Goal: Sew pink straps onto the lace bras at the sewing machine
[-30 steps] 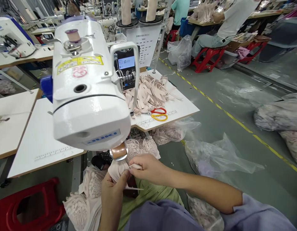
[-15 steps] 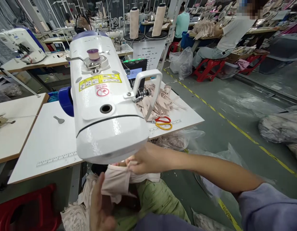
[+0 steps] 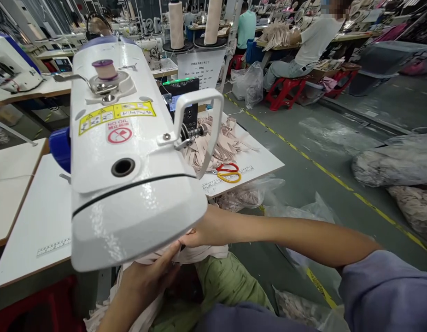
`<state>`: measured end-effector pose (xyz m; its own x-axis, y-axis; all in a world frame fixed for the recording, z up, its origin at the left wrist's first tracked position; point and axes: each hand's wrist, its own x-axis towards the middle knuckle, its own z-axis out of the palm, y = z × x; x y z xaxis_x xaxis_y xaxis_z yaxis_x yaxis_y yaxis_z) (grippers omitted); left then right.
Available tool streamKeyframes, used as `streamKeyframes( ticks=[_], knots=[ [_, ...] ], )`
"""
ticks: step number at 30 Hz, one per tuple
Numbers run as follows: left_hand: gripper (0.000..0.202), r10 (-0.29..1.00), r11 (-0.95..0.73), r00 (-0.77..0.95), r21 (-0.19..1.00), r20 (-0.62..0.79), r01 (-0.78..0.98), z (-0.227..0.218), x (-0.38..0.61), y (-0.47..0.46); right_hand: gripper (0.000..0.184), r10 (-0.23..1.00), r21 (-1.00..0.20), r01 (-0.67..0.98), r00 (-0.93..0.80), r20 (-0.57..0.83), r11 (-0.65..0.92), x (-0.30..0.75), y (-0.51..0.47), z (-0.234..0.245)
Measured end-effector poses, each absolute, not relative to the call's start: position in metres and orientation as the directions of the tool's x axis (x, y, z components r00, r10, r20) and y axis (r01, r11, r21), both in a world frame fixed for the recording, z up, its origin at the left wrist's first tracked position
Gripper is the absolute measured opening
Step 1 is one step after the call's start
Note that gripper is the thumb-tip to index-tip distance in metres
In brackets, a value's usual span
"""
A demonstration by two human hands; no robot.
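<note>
A white sewing machine head [image 3: 130, 216] fills the left middle of the head view and hides part of the work beneath it. Under its front edge my right hand [image 3: 211, 228] pinches a pale pink fabric piece [image 3: 209, 252]. My left hand [image 3: 147, 281] has its fingers closed on the same cloth, close to my right fingertips; the machine covers some of the grip. More pale fabric [image 3: 149, 313] hangs below my left wrist, over the lap in green trousers [image 3: 222, 281].
Scissors with red and yellow handles [image 3: 229, 173] lie on the white table [image 3: 265, 159] beside a heap of pale straps [image 3: 223, 140]. Two thread cones [image 3: 176, 27] stand behind. A red stool [image 3: 43, 306] is at lower left. A seated co-worker [image 3: 312, 39] is at upper right.
My left hand has come up from below, its fingers now on the cloth beside my right hand. The view has shifted, so the machine looks nearer and farther left.
</note>
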<state>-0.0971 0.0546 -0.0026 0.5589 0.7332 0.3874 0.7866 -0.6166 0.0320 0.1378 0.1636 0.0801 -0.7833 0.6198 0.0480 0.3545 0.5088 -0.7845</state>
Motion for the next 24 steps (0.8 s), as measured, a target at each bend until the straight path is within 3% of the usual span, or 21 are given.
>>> streamKeyframes(
  ticks=[3,6,12,18,24],
  knots=[
    [0.083,0.787,-0.561,0.498,0.086,0.365,0.823,0.006,-0.086,0.05,0.023,0.621,-0.739,0.279,-0.749,0.232,0.613,0.147,0.158,0.061],
    [0.078,0.828,-0.502,0.438,0.115,0.35,0.857,0.013,-0.075,0.044,0.02,0.614,-0.669,0.231,-0.67,0.417,0.707,0.151,0.152,0.044],
    [0.069,0.88,-0.403,0.323,0.186,0.347,0.896,0.018,-0.054,0.036,0.011,0.688,-0.725,0.256,-0.611,0.391,0.64,0.145,0.147,0.046],
    [0.062,0.864,-0.371,0.3,0.109,0.404,0.922,0.018,-0.047,0.033,0.01,0.678,-0.713,0.227,-0.586,0.444,0.663,0.146,0.146,0.04],
    [0.063,0.876,-0.406,0.357,0.097,0.325,0.909,0.024,-0.056,0.031,0.026,0.457,-0.431,0.186,-0.551,0.698,0.883,0.152,0.141,0.021]
  ],
)
